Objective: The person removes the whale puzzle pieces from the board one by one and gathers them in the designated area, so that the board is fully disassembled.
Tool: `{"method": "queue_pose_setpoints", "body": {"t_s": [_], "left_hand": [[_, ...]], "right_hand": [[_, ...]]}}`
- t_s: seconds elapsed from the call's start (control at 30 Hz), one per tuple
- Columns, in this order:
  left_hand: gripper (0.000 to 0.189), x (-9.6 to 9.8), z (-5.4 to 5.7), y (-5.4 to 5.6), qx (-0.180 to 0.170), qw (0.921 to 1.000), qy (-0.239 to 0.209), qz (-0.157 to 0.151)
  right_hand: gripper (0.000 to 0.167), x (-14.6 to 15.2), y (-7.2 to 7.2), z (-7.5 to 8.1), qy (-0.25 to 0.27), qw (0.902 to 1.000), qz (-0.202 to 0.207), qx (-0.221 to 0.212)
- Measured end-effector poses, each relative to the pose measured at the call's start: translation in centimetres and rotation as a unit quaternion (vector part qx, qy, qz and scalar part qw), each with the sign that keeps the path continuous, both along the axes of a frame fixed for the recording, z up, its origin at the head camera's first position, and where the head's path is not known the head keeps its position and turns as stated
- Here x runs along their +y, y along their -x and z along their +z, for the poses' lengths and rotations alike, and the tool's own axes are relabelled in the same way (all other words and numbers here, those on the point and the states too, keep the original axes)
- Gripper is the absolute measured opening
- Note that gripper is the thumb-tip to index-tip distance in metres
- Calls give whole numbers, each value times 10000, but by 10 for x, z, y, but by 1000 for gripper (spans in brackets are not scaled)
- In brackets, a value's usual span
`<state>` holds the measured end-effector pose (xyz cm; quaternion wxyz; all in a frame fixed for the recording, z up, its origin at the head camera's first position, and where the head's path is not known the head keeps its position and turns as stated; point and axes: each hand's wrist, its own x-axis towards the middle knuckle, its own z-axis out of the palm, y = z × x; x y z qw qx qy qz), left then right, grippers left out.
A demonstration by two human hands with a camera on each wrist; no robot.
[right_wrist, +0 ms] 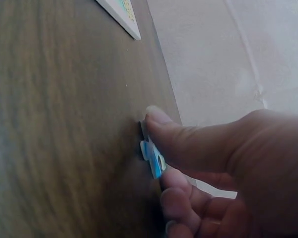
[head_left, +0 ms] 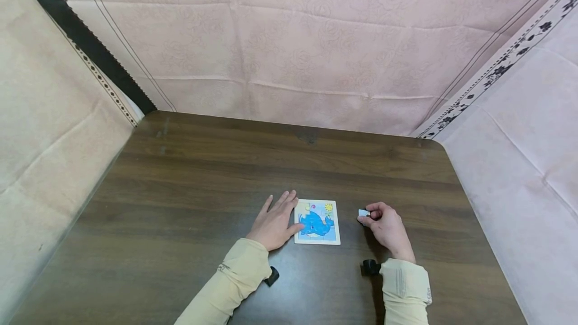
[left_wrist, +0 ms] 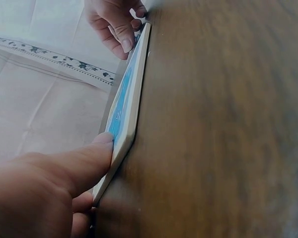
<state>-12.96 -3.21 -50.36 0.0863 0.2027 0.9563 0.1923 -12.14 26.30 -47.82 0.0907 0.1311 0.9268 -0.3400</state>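
Observation:
A small square jigsaw puzzle with a blue whale and a pale frame lies flat on the table. Near its upper left, a cream patch shows where the picture breaks off. My left hand rests at the puzzle's left side, fingers stretched out, with the thumb on its face. To the right of the puzzle and apart from it, my right hand pinches a small jigsaw piece between thumb and fingers. The piece is blue and white with knobbed edges, held close over the tabletop.
The brown wooden table reaches back to a pale patterned cloth. More cloth hangs along the left and right sides. A black wrist device sits by the right cuff, and another by the left.

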Motion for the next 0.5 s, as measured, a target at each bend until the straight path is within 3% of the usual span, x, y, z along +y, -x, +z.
{"method": "queue_pose_setpoints", "body": {"t_s": [0.5], "left_hand": [[75,0,1,-1,-12,10000,-14,14]], "right_hand": [[39,-3,-1,3,247,9992,-282,128]]}}
